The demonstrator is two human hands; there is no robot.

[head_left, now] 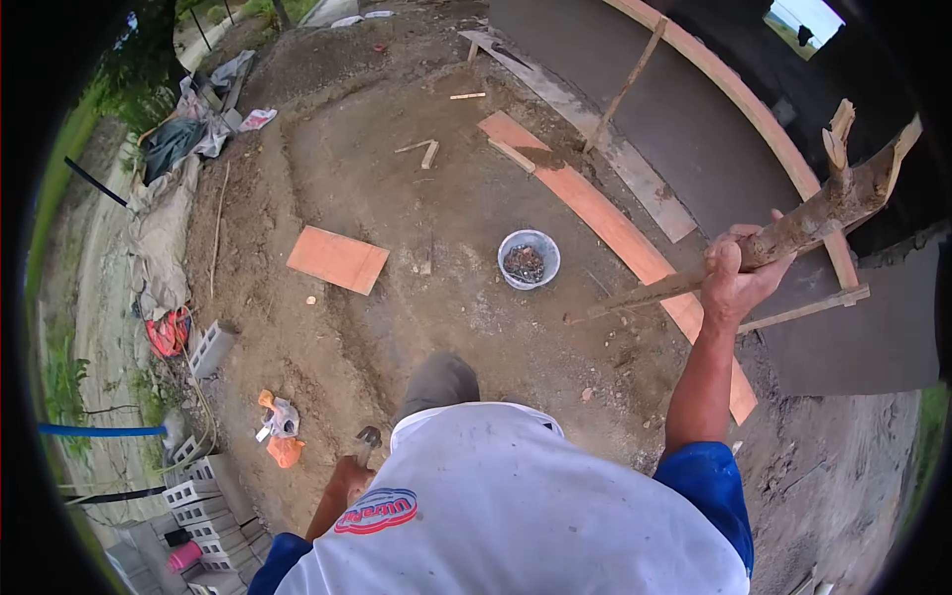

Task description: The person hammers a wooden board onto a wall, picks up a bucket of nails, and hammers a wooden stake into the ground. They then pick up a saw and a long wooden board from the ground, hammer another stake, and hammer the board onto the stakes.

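My right hand (739, 273) is wrapped round a rough wooden pole (793, 234), held raised at the right. The pole forks at its upper right end, and its thin end points down and left over the ground. Low at the left, my left hand (347, 483) is closed on a hammer, whose metal head (369, 436) sticks out above the fingers. Between the pole's thin end and the middle of the view stands a white bucket (529, 260) with dark debris inside. A long orange-brown board (615, 233) lies on the ground, passing under the pole.
A short board (338, 260) lies on the dirt at left of centre. Plastic bags (283, 418) and stacked concrete blocks (203, 511) are at the lower left. A grey wall (635, 89) with a curved plank and a leaning stick stands at the upper right. Tarps (164, 238) lie far left.
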